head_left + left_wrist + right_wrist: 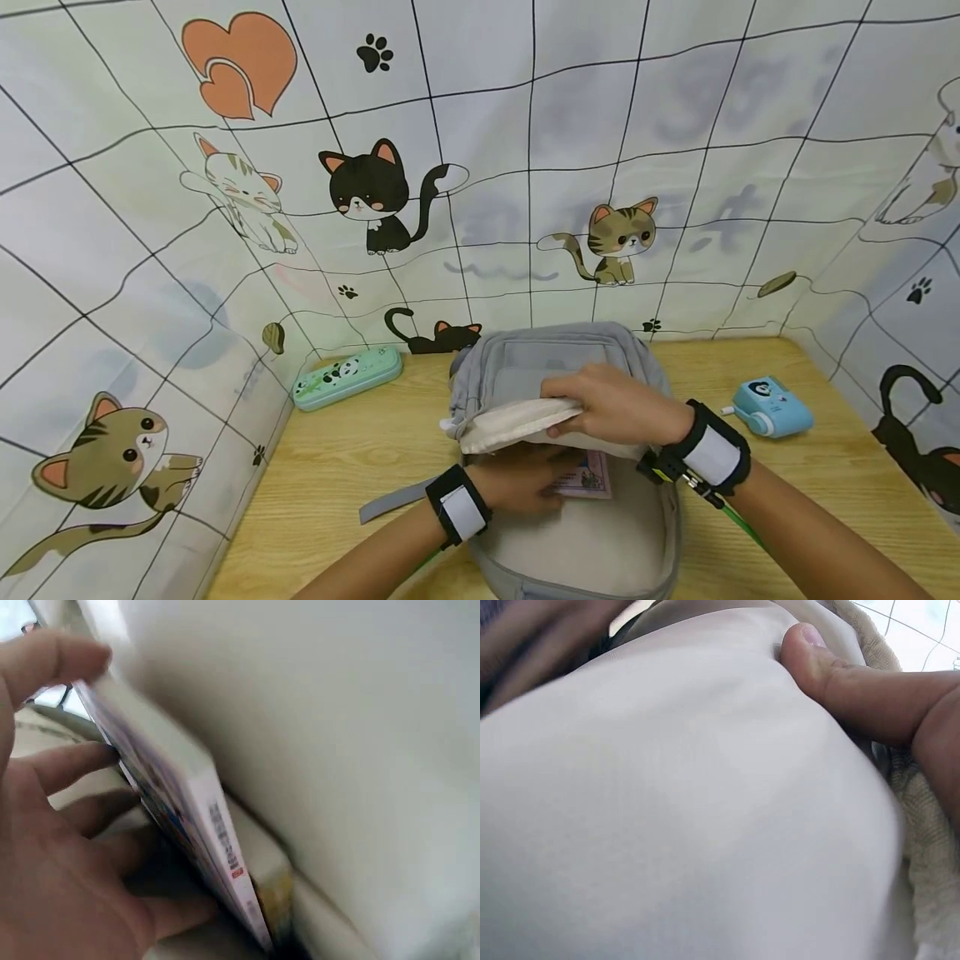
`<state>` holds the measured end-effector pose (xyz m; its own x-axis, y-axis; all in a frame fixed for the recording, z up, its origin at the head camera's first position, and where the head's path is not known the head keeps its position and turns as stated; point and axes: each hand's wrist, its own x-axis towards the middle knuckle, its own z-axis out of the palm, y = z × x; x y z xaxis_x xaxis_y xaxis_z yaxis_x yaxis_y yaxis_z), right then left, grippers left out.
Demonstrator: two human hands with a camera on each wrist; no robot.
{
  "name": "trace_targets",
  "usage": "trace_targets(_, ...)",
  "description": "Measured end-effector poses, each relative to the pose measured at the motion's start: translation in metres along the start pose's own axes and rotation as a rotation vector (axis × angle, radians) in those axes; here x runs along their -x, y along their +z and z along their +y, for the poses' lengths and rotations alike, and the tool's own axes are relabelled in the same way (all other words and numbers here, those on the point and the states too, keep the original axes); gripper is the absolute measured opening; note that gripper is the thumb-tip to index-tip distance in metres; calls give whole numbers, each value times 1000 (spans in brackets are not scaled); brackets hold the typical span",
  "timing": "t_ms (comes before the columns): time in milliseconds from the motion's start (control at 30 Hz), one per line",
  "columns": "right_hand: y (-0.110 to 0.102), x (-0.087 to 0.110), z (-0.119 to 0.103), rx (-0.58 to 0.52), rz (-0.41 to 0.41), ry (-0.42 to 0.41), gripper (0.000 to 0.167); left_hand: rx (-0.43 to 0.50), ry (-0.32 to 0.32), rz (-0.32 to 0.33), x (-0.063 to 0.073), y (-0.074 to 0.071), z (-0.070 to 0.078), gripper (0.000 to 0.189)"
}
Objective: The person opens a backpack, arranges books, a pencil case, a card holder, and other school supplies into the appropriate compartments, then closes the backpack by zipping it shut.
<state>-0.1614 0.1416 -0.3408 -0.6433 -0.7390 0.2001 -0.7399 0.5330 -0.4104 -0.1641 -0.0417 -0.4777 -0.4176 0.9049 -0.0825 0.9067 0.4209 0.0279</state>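
Note:
A grey backpack [577, 350] lies unzipped, its pale lining [592, 542] showing. My right hand [611, 404] grips the edge of its raised front flap [517, 423]; the thumb [840, 679] presses on the pale cloth in the right wrist view. Inside the bag, my left hand [517, 479] holds a thin book with a pinkish cover [588, 477]. In the left wrist view its thumb lies over the edge of the book [217, 847], and the spread fingers [82, 761] rest along the cover. Another book [266, 877] stands close behind. The flap hides part of the left hand.
A green panda pencil case [348, 377] lies at the back left of the wooden table [330, 475]. To the right stands a blue hand-crank pencil sharpener [772, 407]. A grey strap [393, 500] sticks out left of the bag. Cat-print cloth [487, 208] surrounds the table.

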Motion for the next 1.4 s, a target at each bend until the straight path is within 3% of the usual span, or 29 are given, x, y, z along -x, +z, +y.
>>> trace_targets(167,3,2,-6,-10,0,-10,19,51,-16,74,-1,-4,-12,42)
trace_targets(233,4,3,-8,-8,-8,-9,19,51,-28,94,-1,-4,-14,47)
trace_targets(433,6,2,-11,-4,-16,-2,21,90,-60,148,-2,0,-18,31)
trace_targets(533,7,2,-11,-4,-15,-3,22,76,-92,162,-1,1,-17,31)
trace_targets(633,8,2,-10,-3,-15,-1,21,-11,-114,135,2,-4,-11,26)
trace_targets(700,9,2,-8,-4,-15,1,20,-50,-87,101,6,-9,-4,21)
trace_targets(767,9,3,-7,-5,-13,3,20,-62,-10,83,13,-16,4,20)
trace_targets(900,11,6,-4,-13,-11,3,22,202,181,47,37,-44,16,30)
trace_targets(1000,14,9,-1,-27,-18,18,22,495,260,64,60,-80,17,25)
trace_targets(1100,18,11,-1,-49,-40,54,20,770,284,165,82,-114,10,22)
trace_targets(1167,24,14,-3,-44,-50,66,20,914,277,266,93,-122,-1,21)
trace_targets(1267,38,20,-7,-1,-46,58,22,945,181,416,99,-112,-26,21)
trace_targets(1333,50,25,-9,64,-23,25,24,853,85,472,97,-95,-46,21)
trace_targets(1400,62,30,-12,108,-16,-7,25,720,-16,461,92,-78,-63,22)
